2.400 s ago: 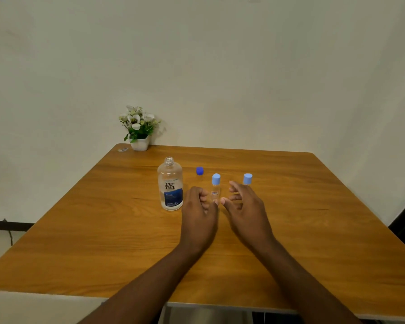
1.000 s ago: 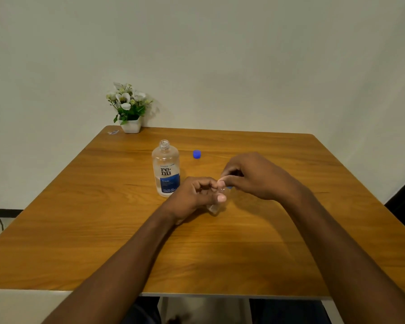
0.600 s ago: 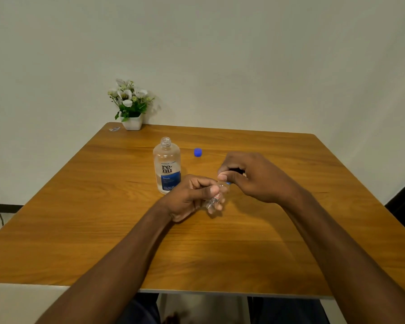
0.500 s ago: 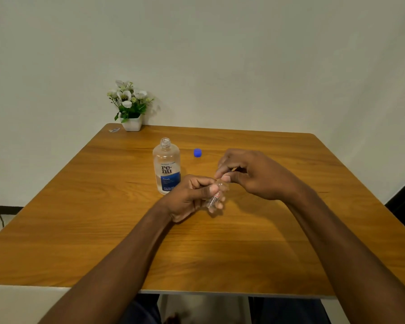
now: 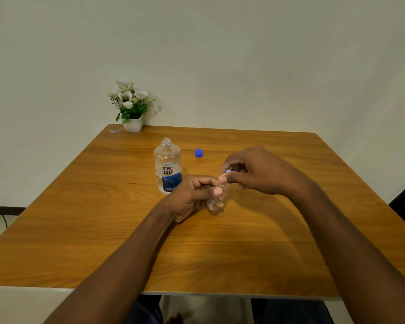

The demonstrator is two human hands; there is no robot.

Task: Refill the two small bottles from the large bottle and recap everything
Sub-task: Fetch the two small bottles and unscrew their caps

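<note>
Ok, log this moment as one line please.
left hand: holds small clear bottle tilted | right hand: pinches its light blue cap | renu bottle: open, upright | dark blue cap: on table

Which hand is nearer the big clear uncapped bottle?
Left. The left hand sits just beside the big clear uncapped bottle; the right hand is farther right.

Left hand point(image 5: 192, 195) grips small clear bottle point(image 5: 216, 199), tilted, above the table point(image 5: 103, 218) — right hand point(image 5: 255, 171) pinches its light-blue cap point(image 5: 228, 170). Large bottle point(image 5: 167, 167) upright, uncapped; blue cap point(image 5: 198, 152) lies just beside it.
</note>
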